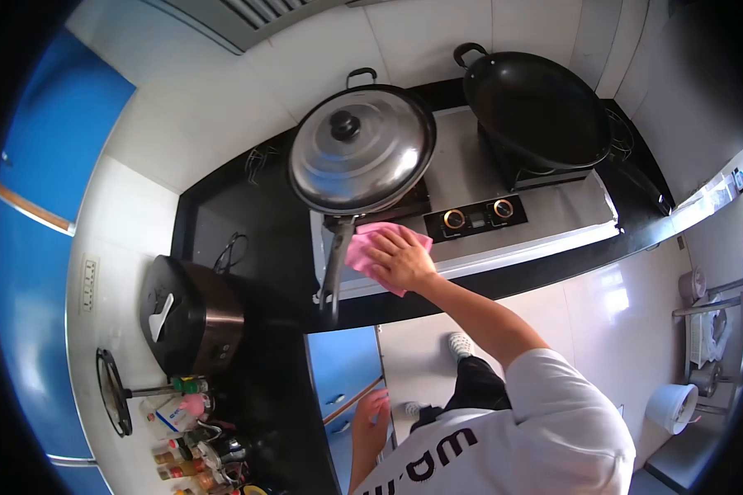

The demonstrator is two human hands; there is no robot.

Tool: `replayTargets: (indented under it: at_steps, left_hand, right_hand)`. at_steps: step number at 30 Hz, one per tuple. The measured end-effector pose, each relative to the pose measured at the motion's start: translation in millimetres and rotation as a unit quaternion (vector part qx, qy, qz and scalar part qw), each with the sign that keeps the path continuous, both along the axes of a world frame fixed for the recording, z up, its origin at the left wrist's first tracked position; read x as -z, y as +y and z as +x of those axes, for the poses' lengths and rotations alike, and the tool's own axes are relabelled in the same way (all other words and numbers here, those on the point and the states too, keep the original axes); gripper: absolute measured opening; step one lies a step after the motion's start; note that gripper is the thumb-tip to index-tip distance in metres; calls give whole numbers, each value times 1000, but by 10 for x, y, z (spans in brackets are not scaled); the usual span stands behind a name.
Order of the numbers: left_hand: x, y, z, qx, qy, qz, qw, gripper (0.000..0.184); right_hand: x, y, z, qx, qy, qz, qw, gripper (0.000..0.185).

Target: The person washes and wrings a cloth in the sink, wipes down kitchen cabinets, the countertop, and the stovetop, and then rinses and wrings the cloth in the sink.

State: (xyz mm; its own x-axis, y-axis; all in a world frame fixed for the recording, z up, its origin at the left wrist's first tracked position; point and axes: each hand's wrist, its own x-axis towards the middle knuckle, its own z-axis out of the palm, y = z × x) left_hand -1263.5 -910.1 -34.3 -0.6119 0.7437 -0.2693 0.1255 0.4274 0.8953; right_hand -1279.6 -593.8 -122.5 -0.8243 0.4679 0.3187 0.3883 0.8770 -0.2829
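My right hand [404,259] holds a pink cloth [368,252] against the front left of the stove's steel top [458,177], its fingers laid over the cloth. Just left of the cloth runs the long handle [334,272] of a wok, which points toward me. The wok sits on the left burner under a domed metal lid [362,153] with a black knob. My left hand [370,419] hangs low in front of the blue cabinet, apart from everything, with loosely bent fingers and nothing seen in them. Two control knobs [454,219] are right of the cloth.
A second, uncovered black wok [541,111] stands tilted on the right burner. A rice cooker [191,313] with a white scoop on top is on the left black counter [276,313]. Several bottles and jars [194,462] crowd the lower left. A white bucket [671,408] is at right.
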Motion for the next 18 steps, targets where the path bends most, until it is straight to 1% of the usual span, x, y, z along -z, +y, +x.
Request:
replayTargets:
  at_steps: [1, 5, 6, 9, 11, 12, 13, 15, 17, 18]
  left_hand:
    - [-41, 155, 51, 40, -1, -11, 999, 22]
    - [45, 587, 108, 75, -27, 5, 997, 22]
    - [20, 666, 94, 91, -30, 0, 995, 21]
    - [-11, 805, 44, 117, -28, -12, 993, 21]
    - [-15, 866, 13, 125, -23, -18, 992, 22]
    - [-23, 877, 3, 124, -34, -2, 992, 22]
    - [-27, 866, -9, 123, -45, 13, 991, 22]
    - [-4, 844, -49, 141, -38, 9, 989, 23]
    - [13, 824, -53, 161, -24, 8, 987, 23]
    - [37, 802, -59, 166, -29, 10, 986, 23]
  right_hand:
    - [19, 2, 221, 14, 0, 24, 1000, 46]
    - [-16, 46, 1050, 19, 7, 22, 1000, 46]
    - [-52, 83, 1256, 45, 7, 5, 999, 46]
    - [-125, 310, 1933, 122, -21, 36, 992, 45]
    - [-125, 527, 2383, 173, -37, 34, 984, 44]
    - [-99, 672, 2608, 206, -11, 33, 978, 43]
    - [-65, 822, 2811, 238, 15, 32, 971, 41]
    - [3, 1097, 3135, 362, 24, 69, 929, 38]
    - [-9, 1216, 3183, 451, 5, 91, 888, 38]
    - [37, 1217, 3112, 479, -40, 78, 874, 42]
